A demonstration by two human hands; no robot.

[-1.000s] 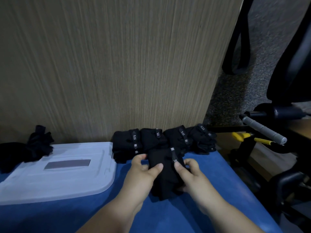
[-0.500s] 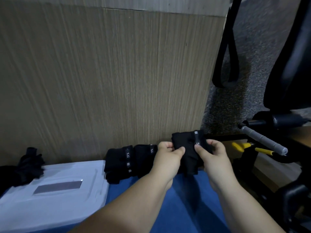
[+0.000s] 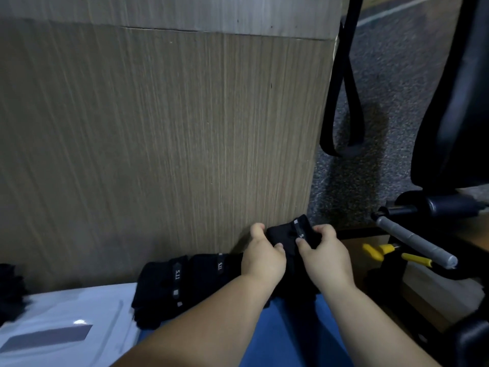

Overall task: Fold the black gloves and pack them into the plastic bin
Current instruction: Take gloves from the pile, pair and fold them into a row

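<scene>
We hold the folded black glove [image 3: 287, 234] up off the blue surface [image 3: 285, 340], close against the wooden panel [image 3: 158, 141], pinched between both hands. Our left hand [image 3: 264, 256] grips its left edge, thumb over the front, and our right hand [image 3: 325, 255] grips the right edge beside the grey tab. We judge it light, soft and limp, apt to spring open, so we should hold it across the fold, never by a loose finger. Below and to the left lies a row of folded gloves [image 3: 180, 282], touching one another, beside the white plastic lid [image 3: 66, 313]. Loose black gloves [image 3: 10, 292] sit far left, and a yellow-handled tool [image 3: 375, 251] lies well apart on the right
</scene>
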